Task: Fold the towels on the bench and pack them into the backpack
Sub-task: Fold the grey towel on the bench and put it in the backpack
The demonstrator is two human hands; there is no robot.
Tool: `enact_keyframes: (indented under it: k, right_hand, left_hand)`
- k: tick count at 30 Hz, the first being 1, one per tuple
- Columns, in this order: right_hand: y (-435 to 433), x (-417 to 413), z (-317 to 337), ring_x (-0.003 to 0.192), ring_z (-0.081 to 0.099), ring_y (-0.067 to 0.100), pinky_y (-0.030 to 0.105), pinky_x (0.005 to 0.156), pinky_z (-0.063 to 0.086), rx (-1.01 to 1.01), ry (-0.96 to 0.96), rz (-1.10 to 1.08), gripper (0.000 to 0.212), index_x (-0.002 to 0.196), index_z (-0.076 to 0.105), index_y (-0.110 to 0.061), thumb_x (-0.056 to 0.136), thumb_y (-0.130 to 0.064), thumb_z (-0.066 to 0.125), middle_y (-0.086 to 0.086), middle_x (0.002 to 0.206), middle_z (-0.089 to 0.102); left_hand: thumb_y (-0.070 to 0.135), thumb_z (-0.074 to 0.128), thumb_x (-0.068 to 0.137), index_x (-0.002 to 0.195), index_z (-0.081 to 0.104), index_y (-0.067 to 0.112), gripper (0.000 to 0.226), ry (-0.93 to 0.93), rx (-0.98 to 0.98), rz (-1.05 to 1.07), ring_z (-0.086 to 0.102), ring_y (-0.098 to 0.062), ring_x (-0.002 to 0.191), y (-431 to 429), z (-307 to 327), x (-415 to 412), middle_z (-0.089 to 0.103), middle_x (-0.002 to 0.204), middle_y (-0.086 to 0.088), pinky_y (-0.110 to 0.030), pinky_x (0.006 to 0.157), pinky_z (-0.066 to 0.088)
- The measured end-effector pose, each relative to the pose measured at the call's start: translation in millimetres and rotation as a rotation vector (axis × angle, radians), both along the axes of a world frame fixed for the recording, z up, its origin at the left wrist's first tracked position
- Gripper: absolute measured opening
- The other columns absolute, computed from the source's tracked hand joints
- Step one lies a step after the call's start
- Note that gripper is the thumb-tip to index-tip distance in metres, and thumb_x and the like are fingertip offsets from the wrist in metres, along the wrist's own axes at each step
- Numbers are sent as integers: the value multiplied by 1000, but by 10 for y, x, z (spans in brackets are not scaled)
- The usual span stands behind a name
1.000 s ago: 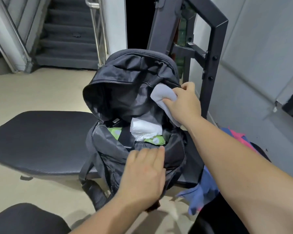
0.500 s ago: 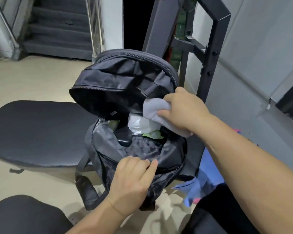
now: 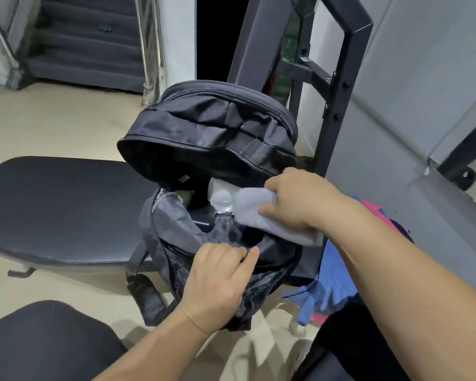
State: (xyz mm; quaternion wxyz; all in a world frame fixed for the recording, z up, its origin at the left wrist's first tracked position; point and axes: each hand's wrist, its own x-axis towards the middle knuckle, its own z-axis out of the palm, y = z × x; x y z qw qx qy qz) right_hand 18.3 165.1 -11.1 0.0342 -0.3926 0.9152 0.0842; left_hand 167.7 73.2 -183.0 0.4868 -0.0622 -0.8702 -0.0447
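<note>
Towel of grey soft cloth, folded point(image 3: 261, 213), sits at the open mouth of the black fabric backpack point(image 3: 212, 133), which stands on the black padded bench point(image 3: 55, 210). Right hand point(image 3: 302, 202) grips this towel, fingers curled around it. Left hand point(image 3: 217, 281) pinches the front edge of the backpack opening. Inside, a white plastic-wrapped packet point(image 3: 220, 196) lies just beside the towel. Blue cloth point(image 3: 327, 287) hangs off the bench end near the right arm.

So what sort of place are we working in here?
Most likely a small gym: a padded black bench, a black steel rack behind the backpack, and a staircase beyond.
</note>
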Motion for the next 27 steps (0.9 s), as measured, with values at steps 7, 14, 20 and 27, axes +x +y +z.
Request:
enact_keyframes:
  k: [7,14,20,27]
  right_hand:
    - [-527,-183,-346,126,51,15,28,103,38,-260,-470,256,46,140,54,-22,98,-39,61,-4,141,56]
    - [-746,-463,-962,125,49,20,34,109,36,32,-517,181,48,145,47,-28,100,-41,58,1,146,49]
    - [-766,-240,-944,111,52,31,39,81,44,51,-29,379,48,134,48,-31,91,-43,67,6,122,47]
    - [-490,-93,-961,154,10,29,52,119,23,466,-203,355,65,158,-2,-45,105,-50,35,-2,169,-2]
  left_hand:
    - [-6,71,80,120,60,0,42,-26,29,-74,62,-35,77,-25,-25,82,72,100,-18,-42,66,43]
    - [-5,70,82,104,75,-4,23,-53,31,-68,65,-35,81,-53,11,128,72,101,-18,-42,72,48]
    - [-3,69,83,104,76,-2,21,-30,45,-44,64,-33,82,-41,5,122,72,100,-16,-41,74,48]
    - [1,65,88,98,78,2,17,2,47,-36,63,-32,81,-26,19,111,73,96,-13,-42,72,49]
